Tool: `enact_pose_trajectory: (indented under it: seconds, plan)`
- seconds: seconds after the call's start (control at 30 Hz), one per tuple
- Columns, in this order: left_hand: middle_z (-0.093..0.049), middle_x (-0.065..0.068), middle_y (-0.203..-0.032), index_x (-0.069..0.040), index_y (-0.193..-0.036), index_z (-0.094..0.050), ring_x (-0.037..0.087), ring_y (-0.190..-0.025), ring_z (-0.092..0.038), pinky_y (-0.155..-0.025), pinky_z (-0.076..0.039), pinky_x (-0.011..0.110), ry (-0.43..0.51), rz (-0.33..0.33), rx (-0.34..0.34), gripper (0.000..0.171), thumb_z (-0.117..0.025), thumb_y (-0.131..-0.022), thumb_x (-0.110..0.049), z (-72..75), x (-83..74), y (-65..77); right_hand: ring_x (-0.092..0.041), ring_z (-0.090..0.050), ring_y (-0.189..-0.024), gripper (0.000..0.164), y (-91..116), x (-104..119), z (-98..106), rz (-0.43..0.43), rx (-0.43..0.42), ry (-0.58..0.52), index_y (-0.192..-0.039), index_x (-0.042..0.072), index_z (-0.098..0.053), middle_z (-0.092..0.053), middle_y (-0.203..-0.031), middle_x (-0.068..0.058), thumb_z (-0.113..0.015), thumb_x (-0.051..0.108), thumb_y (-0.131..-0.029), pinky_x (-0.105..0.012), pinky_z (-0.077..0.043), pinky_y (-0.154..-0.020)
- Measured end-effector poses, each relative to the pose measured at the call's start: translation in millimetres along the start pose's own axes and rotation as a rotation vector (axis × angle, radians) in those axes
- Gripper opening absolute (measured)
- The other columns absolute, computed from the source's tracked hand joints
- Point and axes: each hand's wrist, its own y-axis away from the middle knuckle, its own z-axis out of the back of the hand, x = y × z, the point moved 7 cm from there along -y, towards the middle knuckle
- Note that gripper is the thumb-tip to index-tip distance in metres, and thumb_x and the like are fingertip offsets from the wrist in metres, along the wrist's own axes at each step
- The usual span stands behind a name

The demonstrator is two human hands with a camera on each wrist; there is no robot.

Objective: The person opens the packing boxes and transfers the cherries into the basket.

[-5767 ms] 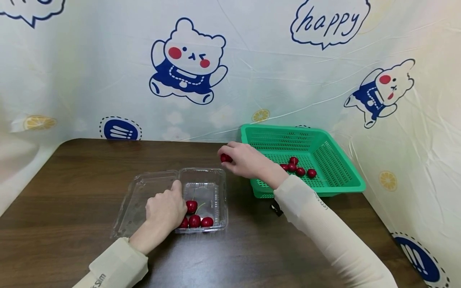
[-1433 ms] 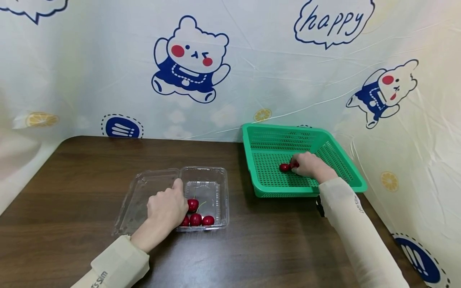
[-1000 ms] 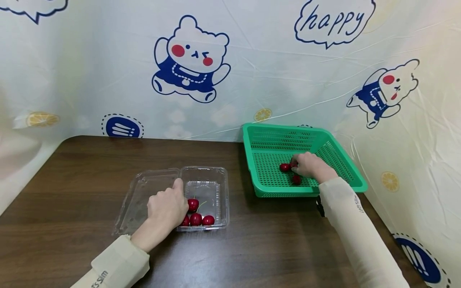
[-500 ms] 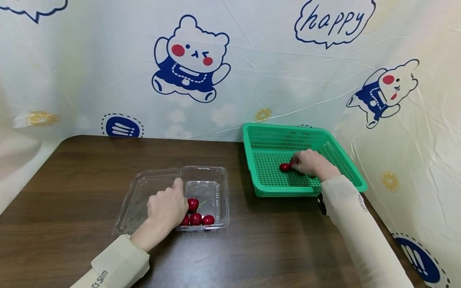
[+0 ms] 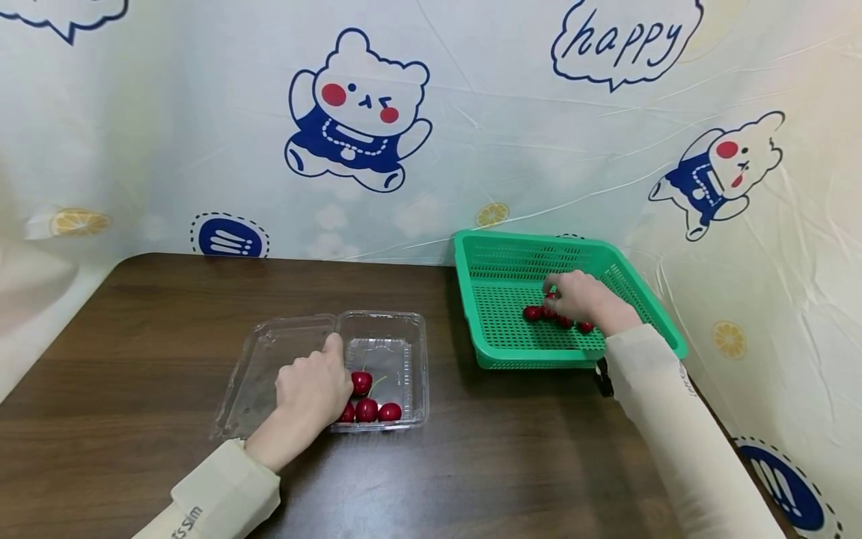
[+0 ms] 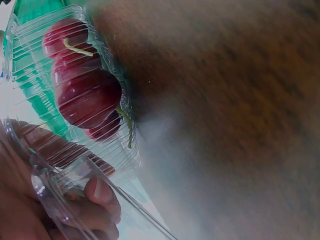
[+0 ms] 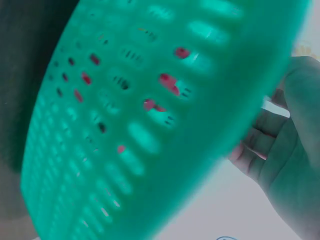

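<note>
My left hand (image 5: 311, 388) holds the clear plastic clamshell box (image 5: 423, 374) by its hinge side, index finger laid along the edge. In the left wrist view, curled fingers (image 6: 102, 197) show through the plastic. Several dark red cherries (image 5: 367, 410), some with green stems, lie in the box's near part. My right hand (image 5: 583, 298) is inside the green basket (image 5: 572, 361), close over several more cherries (image 5: 532, 314). Its thumb and index finger are parted, and one cherry shows between them. The palm side is partly hidden behind the basket wall in the right wrist view.
The clamshell's lid (image 5: 259, 367) lies folded out to the left on the dark wooden table (image 5: 135, 359). Behind the table hangs a pale printed curtain (image 5: 485, 135), close to the basket's far rim.
My right hand was left of the basket with a cherry earlier; it has since gone into the basket. Lately it has risen slightly, uncovering cherries. The left hand and box stay put.
</note>
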Motion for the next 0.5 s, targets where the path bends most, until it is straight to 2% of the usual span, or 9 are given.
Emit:
enact_pose_trajectory:
  seconds: [0.23,0.5]
  plan:
    - [-0.065,0.023,-0.072,-0.004,-0.093,-0.043,0.039,-0.059,-0.062,-0.049,-0.044,0.047,0.001,0.011,0.014,0.015,-0.050,-0.091,-0.017,0.1,1.2,0.3,-0.016,-0.055,-0.059,0.036,-3,13,13,0.026,-0.029,-0.013,-0.127,0.003,-0.059,-0.066,-0.088,-0.010,-0.059,0.023,-0.097,-0.039,-0.049,-0.072]
    - [-0.066,0.024,-0.075,-0.004,-0.094,-0.043,0.039,-0.060,-0.062,-0.050,-0.044,0.047,0.008,0.010,0.014,0.015,-0.049,-0.091,-0.017,-0.5,0.9,0.4,-0.026,-0.065,-0.091,0.033,0,26,25,0.075,-0.077,0.027,-0.125,0.003,-0.060,-0.068,-0.109,-0.017,-0.059,0.022,-0.097,-0.048,-0.052,-0.084]
